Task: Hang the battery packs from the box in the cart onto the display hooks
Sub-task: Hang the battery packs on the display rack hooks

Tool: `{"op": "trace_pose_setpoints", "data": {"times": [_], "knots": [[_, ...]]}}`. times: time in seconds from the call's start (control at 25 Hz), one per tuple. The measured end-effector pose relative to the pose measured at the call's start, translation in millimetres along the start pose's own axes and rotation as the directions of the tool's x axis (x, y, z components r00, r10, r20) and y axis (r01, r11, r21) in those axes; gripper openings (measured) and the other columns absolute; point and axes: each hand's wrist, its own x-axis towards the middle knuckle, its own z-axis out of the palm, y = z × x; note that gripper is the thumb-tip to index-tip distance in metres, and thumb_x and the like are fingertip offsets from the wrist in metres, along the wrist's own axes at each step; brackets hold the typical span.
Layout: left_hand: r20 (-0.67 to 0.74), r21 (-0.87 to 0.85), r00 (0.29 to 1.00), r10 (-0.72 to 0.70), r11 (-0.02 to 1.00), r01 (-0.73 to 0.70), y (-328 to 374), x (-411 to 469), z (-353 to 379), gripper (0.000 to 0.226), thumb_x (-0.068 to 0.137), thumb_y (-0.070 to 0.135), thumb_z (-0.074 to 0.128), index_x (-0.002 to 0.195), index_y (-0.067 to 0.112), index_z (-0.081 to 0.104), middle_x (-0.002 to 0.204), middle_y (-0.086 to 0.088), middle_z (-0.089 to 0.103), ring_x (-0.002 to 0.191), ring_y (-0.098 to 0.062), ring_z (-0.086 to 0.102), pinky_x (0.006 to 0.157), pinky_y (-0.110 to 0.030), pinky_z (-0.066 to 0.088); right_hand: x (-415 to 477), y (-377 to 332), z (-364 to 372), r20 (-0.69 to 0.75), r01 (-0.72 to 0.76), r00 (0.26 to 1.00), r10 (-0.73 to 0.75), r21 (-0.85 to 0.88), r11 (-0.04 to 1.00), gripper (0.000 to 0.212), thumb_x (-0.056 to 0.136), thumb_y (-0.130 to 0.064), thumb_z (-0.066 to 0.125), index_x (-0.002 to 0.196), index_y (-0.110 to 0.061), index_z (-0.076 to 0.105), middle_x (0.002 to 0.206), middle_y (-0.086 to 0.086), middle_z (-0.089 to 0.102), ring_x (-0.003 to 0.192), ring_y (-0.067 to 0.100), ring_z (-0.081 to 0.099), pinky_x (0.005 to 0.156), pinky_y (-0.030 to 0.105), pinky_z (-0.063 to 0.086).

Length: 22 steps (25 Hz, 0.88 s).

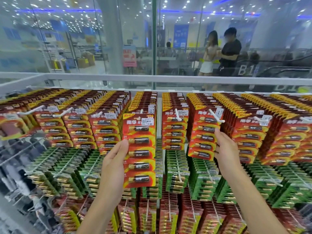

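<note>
Grips, in the left hand (116, 159), a battery pack (139, 149) by its left edge: thumb curled over the glossy red-and-yellow card, other fingers hidden behind. Shows five dark cylindrical cells under clear blisters, stacked one below another. Sits in front of the top row, head at the tip of a white hook (139, 117); cannot tell whether threaded on. Pinches, with the right hand (224, 147), the right edge of a hanging pack (204, 137) two columns to the right, thumb lying up the card, fingers tucked behind. Lower down, blurs into rows of green packs (177, 171), then lower red packs (168, 215), cut off at the bottom. Beyond, a grey rail (152, 78), a glass wall (84, 39), two people (221, 51) hazy behind it.
</note>
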Motion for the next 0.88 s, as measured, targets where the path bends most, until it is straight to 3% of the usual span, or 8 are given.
{"op": "trace_pose_setpoints", "data": {"times": [0.12,0.24,0.36,0.44,0.56,0.68,0.8,0.88], "knots": [[-0.002,0.021,1.000,0.004,1.000,-0.004,-1.8,11.8,2.2,0.040,0.099,0.045,0.053,0.125,0.021,0.071,0.109,-0.010,0.079,0.097,-0.034,0.077,0.086,-0.051,0.060,2.5,3.2,1.3,-0.024,0.006,1.000,-0.007,-0.023,1.000,0.014,0.102,-0.047,0.057,0.105,-0.035,0.064,0.090,-0.021,0.073,0.082,-0.003,0.070,0.079,0.025,0.055],[-0.015,0.048,1.000,-0.009,0.999,0.010,-8.5,31.3,6.4,0.043,0.100,0.055,0.056,0.126,0.025,0.070,0.115,-0.006,0.078,0.105,-0.032,0.076,0.091,-0.052,0.059,7.9,9.7,0.2,-0.056,0.002,0.998,-0.006,-0.063,0.998,0.044,0.094,-0.061,0.062,0.123,-0.030,0.068,0.118,-0.011,0.075,0.114,0.016,0.069,0.105,0.048,0.051],[-0.037,0.070,0.999,0.025,0.997,-0.023,-11.6,52.3,10.0,0.037,0.103,0.051,0.053,0.121,0.025,0.072,0.110,-0.003,0.080,0.100,-0.027,0.077,0.085,-0.047,0.062,7.9,12.2,1.7,-0.075,0.025,0.997,-0.033,-0.101,0.995,0.050,0.099,-0.056,0.056,0.138,-0.025,0.061,0.132,-0.013,0.066,0.125,0.015,0.060,0.113,0.049,0.044],[-0.034,0.090,0.998,0.051,0.995,-0.048,-14.5,63.3,10.1,0.036,0.103,0.050,0.052,0.120,0.026,0.072,0.110,0.000,0.080,0.101,-0.025,0.077,0.089,-0.047,0.060,10.3,18.8,-0.1,-0.080,0.068,0.993,-0.083,-0.173,0.983,0.047,0.098,-0.061,0.055,0.130,-0.029,0.066,0.130,-0.011,0.069,0.124,0.017,0.062,0.111,0.051,0.046],[-0.019,0.186,0.996,0.085,0.979,-0.080,-25.1,71.7,6.4,0.045,0.094,0.066,0.056,0.122,0.035,0.071,0.115,0.011,0.077,0.110,-0.016,0.071,0.101,-0.044,0.054,10.7,26.9,-3.2,-0.108,0.087,0.987,-0.116,-0.244,0.966,0.046,0.097,-0.063,0.055,0.124,-0.029,0.068,0.125,-0.011,0.071,0.120,0.017,0.064,0.107,0.050,0.050],[-0.056,0.307,0.977,0.207,0.934,-0.181,-36.3,64.2,-1.5,0.038,0.100,0.057,0.053,0.128,0.036,0.066,0.102,0.016,0.069,0.097,-0.012,0.065,0.092,-0.035,0.054,2.4,30.5,-4.2,-0.141,0.114,0.977,-0.158,-0.277,0.954,0.040,0.103,-0.049,0.054,0.133,-0.025,0.063,0.127,-0.014,0.064,0.124,0.013,0.059,0.112,0.047,0.046],[-0.067,0.387,0.963,0.260,0.897,-0.216,-39.8,40.1,-9.9,0.034,0.100,0.055,0.053,0.131,0.044,0.060,0.125,0.027,0.062,0.120,-0.008,0.061,0.106,-0.040,0.050,-17.2,36.0,-11.0,-0.183,0.138,0.964,-0.191,-0.268,0.954,0.031,0.103,-0.041,0.058,0.131,-0.029,0.065,0.125,-0.017,0.065,0.123,0.010,0.060,0.111,0.043,0.047],[-0.048,0.387,0.972,0.229,0.901,-0.193,-42.3,22.0,-8.9,0.035,0.098,0.056,0.053,0.132,0.049,0.057,0.127,0.034,0.058,0.123,-0.003,0.058,0.108,-0.037,0.045,-38.3,42.7,-17.0,-0.186,0.125,0.967,-0.176,-0.258,0.958,0.024,0.102,-0.041,0.061,0.124,-0.035,0.067,0.127,-0.016,0.067,0.123,0.008,0.061,0.109,0.038,0.048]]}}
